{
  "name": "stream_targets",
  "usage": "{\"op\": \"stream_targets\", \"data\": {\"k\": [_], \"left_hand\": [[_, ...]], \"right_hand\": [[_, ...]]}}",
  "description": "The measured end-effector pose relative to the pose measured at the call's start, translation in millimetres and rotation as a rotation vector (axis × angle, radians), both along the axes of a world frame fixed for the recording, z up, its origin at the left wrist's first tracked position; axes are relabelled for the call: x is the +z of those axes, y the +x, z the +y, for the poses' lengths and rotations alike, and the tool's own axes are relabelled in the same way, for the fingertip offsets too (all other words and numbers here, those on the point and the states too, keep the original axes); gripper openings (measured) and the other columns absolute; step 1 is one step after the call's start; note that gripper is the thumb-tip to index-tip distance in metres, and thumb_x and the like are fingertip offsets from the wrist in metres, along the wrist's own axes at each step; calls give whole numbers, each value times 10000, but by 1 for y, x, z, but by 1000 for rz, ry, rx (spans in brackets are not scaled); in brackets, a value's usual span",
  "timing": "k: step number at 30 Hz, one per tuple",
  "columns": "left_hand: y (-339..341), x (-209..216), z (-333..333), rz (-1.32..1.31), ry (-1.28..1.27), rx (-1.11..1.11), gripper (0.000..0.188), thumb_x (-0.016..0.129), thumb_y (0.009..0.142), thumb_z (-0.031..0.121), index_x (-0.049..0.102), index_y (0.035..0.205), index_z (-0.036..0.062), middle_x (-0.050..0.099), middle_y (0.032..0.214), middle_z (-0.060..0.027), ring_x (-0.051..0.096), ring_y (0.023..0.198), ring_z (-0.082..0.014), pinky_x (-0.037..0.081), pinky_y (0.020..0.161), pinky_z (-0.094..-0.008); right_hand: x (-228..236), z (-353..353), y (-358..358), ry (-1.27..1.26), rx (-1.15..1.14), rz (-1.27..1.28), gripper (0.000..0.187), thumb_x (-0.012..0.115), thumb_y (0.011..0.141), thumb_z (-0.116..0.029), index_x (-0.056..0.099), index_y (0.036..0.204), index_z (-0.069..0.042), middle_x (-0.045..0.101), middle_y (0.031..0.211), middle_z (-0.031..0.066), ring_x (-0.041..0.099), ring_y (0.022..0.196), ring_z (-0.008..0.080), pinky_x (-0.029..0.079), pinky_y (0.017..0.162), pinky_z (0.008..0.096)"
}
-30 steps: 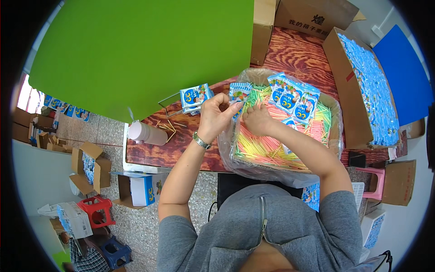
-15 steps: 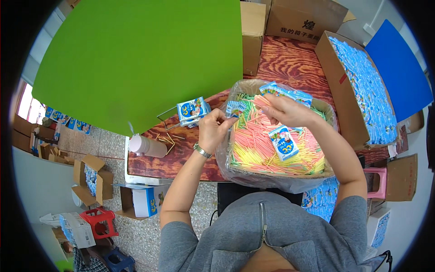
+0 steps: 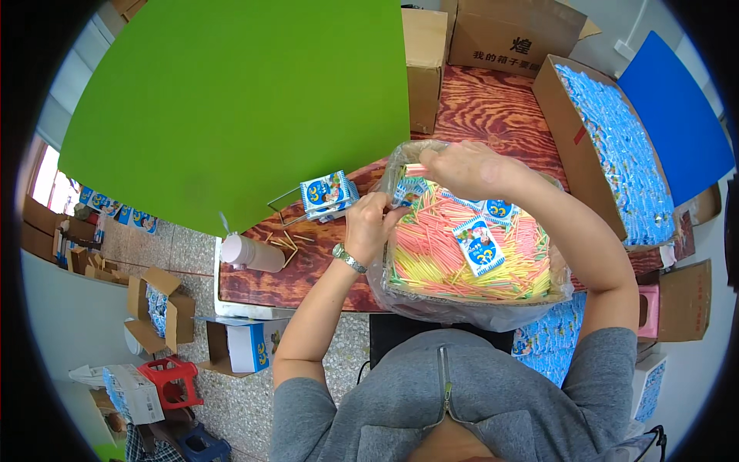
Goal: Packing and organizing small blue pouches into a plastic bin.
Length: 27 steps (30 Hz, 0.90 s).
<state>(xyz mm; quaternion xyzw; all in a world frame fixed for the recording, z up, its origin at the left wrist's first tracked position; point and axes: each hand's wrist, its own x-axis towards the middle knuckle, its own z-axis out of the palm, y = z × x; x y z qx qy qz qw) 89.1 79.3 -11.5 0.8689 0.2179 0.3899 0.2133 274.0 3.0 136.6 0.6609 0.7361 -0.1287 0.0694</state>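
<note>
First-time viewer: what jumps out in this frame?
The flat bright green panel filling the upper left. Next, the plastic-lined tray of pink, yellow and green sticks at centre, with small blue printed packets lying on them; the left hand is at its near-left edge and the right hand at its far rim. At right, an open cardboard box of blue packets.

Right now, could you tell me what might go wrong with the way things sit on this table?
The bag-lined box of straws overhangs the table's near edge, so pressure from the right hand might tip it. The cup lies on its side near that edge and could roll off. The left hand works close to stacked packets and could knock them.
</note>
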Motion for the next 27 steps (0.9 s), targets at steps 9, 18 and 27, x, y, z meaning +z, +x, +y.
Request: {"op": "stream_targets", "data": {"k": [9, 18, 27], "left_hand": [[5, 0, -1, 5, 25, 2, 263, 809, 691, 126, 575, 745, 17, 600, 705, -124, 601, 660, -306, 466, 556, -396], [17, 9, 0, -9, -83, -76, 221, 792, 723, 112, 645, 851, 8, 609, 721, -126, 611, 645, -295, 469, 552, -389], [68, -3, -9, -63, -320, -300, 361, 746, 809, 205, 644, 1094, 9, 673, 952, -153, 666, 833, -290, 544, 691, -362]], "right_hand": [[0, -2, -5, -76, 60, -59, 201, 576, 840, -30, 600, 1020, 56, 672, 990, 242, 656, 975, 368, 524, 813, 445], [-4, -10, 18, 215, 133, 158, 609, 714, 820, -323, 470, 1291, -24, 545, 1230, 245, 612, 1039, 366, 533, 826, 453], [-88, -50, 77, 595, -40, 198, 231, 655, 856, -246, 622, 1054, -133, 669, 942, 94, 655, 868, 316, 538, 695, 425]]}}
